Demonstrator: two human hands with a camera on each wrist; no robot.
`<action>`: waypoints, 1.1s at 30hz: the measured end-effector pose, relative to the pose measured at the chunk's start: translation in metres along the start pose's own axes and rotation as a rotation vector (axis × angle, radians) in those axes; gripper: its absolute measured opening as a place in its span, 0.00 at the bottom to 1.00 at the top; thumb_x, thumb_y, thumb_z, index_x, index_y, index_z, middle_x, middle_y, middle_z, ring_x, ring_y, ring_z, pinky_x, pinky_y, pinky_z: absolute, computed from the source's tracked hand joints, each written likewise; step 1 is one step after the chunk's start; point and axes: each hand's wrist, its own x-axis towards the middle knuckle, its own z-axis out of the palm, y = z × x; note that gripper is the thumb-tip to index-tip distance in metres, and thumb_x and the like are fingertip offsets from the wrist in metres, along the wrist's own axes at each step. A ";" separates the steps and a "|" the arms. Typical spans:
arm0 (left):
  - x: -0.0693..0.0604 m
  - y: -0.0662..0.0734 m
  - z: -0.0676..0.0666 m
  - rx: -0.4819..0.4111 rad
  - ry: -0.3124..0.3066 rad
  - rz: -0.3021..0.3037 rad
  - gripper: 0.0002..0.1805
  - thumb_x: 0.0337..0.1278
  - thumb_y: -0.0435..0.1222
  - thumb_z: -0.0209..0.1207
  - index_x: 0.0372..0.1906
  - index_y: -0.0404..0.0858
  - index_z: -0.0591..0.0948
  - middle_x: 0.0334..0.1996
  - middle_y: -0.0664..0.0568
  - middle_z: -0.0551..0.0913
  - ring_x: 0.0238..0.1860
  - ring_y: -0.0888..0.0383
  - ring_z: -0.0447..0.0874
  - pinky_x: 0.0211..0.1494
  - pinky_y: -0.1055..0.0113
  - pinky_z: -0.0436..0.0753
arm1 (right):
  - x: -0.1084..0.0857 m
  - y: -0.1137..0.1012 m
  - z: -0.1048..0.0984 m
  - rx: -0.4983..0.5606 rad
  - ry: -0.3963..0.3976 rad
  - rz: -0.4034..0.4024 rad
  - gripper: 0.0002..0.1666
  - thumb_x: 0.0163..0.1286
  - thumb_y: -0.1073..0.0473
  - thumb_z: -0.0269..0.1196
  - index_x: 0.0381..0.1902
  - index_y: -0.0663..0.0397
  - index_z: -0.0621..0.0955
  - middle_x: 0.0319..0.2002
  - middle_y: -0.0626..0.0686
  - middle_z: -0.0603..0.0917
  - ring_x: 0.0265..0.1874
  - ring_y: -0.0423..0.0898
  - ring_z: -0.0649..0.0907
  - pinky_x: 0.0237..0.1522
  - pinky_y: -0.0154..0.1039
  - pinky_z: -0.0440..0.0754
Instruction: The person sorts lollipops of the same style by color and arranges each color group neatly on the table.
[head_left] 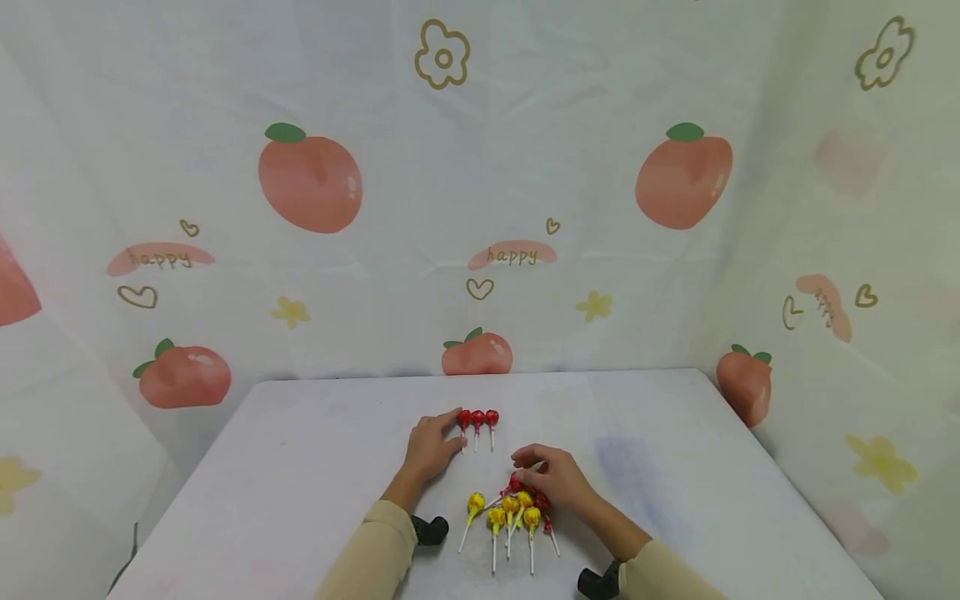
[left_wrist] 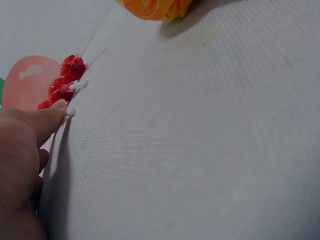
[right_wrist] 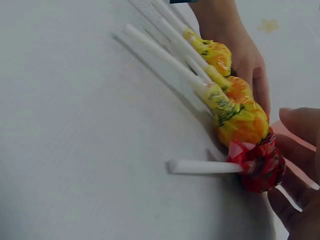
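Three red lollipops point(head_left: 478, 418) lie side by side in a row, sticks toward me. My left hand point(head_left: 429, 450) is at the leftmost one, holding it with index finger at the candy and thumb by the stick. In the left wrist view the thumb point(left_wrist: 47, 120) partly covers that lollipop. My right hand point(head_left: 558, 479) hovers over a loose group of lollipops, fingers bent and spread around a red lollipop point(right_wrist: 260, 167) without a visible grip. Several yellow lollipops point(head_left: 496, 518) lie in front of it, and another red lollipop point(head_left: 513, 483) shows under its fingertips.
The white tabletop point(head_left: 315, 483) ends at a back edge against a curtain point(head_left: 480, 167) printed with peaches. Black wrist cameras point(head_left: 430, 531) sit at both cuffs. One yellow lollipop point(head_left: 476, 504) lies at the left of the group.
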 end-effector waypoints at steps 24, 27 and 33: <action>-0.001 0.000 -0.002 -0.012 0.002 0.003 0.31 0.56 0.43 0.68 0.67 0.48 0.75 0.58 0.48 0.78 0.56 0.45 0.72 0.58 0.47 0.72 | -0.008 0.005 0.009 -0.049 0.016 0.037 0.11 0.66 0.57 0.67 0.45 0.51 0.84 0.39 0.44 0.82 0.35 0.44 0.77 0.41 0.36 0.79; -0.001 0.000 -0.002 -0.012 0.004 0.011 0.31 0.56 0.43 0.68 0.66 0.48 0.75 0.58 0.48 0.78 0.56 0.45 0.72 0.58 0.47 0.72 | -0.008 0.004 0.009 -0.048 0.013 0.044 0.10 0.66 0.58 0.66 0.45 0.50 0.84 0.40 0.44 0.83 0.36 0.43 0.78 0.44 0.38 0.80; 0.000 -0.002 0.001 -0.013 0.007 0.006 0.31 0.56 0.43 0.68 0.66 0.48 0.75 0.58 0.48 0.78 0.56 0.45 0.72 0.58 0.47 0.72 | -0.006 0.000 0.007 -0.045 0.001 0.055 0.12 0.66 0.59 0.66 0.47 0.52 0.83 0.39 0.44 0.83 0.35 0.43 0.79 0.45 0.40 0.81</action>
